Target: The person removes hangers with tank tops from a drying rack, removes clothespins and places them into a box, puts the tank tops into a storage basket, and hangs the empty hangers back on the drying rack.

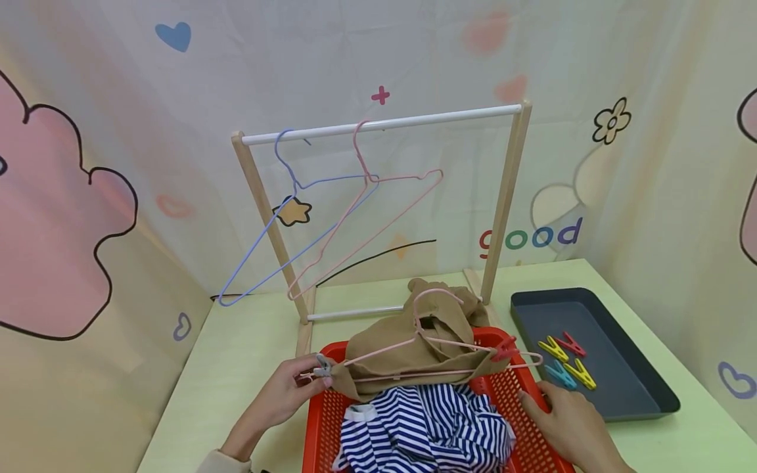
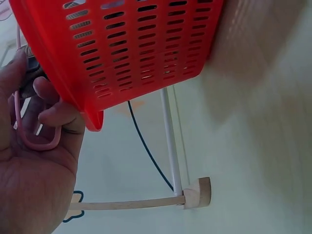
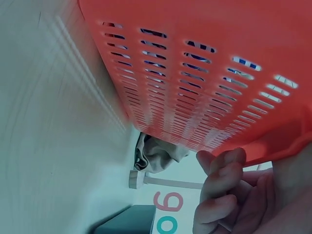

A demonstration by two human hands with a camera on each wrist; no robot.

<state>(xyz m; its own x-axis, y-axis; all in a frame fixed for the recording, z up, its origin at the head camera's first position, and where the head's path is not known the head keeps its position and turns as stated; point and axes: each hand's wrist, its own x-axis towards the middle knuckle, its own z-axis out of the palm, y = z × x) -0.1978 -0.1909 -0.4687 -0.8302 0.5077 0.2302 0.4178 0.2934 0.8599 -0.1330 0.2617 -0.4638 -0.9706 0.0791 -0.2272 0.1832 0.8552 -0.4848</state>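
Draped across a pink hanger [image 1: 417, 328] is a brown garment [image 1: 378, 341], lying over the far part of a red basket [image 1: 313, 420]. At the hanger's left end my left hand [image 1: 290, 387] pinches a grey clothespin [image 1: 323, 366] on the cloth; the left wrist view shows the hanger's looped end [image 2: 41, 145] inside that hand. A red clothespin [image 1: 504, 349] grips the garment on the right. My right hand [image 1: 568, 420] is at the basket's right rim, thumb over the edge, fingers loosely bent outside it [image 3: 222, 187]. A blue-and-white striped garment [image 1: 420, 427] fills the basket's near part.
Behind the basket stands a rack with a white bar [image 1: 437, 118] and wooden posts [image 1: 506, 203]. On the bar hang a blue hanger [image 1: 254, 253] and another pink hanger [image 1: 408, 207]. To the right, a dark grey tray [image 1: 633, 368] holds several clothespins [image 1: 579, 374].
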